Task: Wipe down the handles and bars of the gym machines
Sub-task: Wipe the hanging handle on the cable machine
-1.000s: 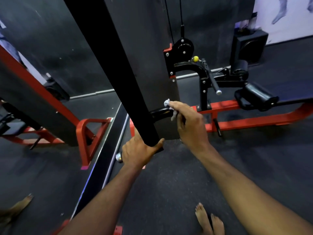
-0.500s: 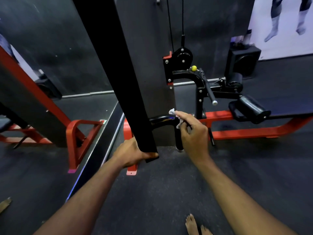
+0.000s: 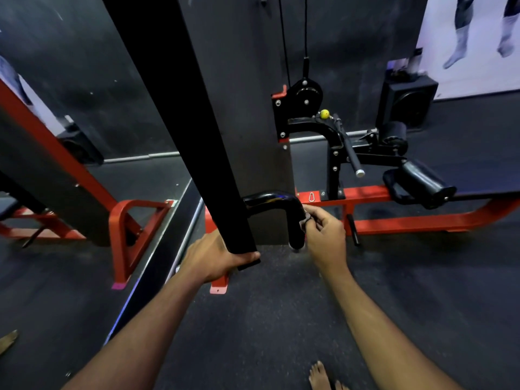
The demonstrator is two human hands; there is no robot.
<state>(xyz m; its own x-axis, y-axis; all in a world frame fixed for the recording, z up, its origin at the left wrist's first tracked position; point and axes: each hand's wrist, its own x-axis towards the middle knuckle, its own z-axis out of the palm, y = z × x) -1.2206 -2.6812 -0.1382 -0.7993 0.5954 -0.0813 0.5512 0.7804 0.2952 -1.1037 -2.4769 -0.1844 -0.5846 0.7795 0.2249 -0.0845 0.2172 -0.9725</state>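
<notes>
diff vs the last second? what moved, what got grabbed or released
The right hand slid the small cloth from the top bend of the curved black handle down onto its vertical end; less of the cloth shows now. Nothing taken hold of or let go. The left hand keeps gripping the bottom end of the long black bar, and the red machine frame is unchanged.

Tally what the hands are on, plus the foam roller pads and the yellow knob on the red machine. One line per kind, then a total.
Hands: 2, left hand and right hand
Black padded bar held by the left: 1
Curved black handle: 1
Wiping cloth, pinched in the right: 1
Foam roller pads: 2, and
Yellow knob: 1
Total: 8
</notes>
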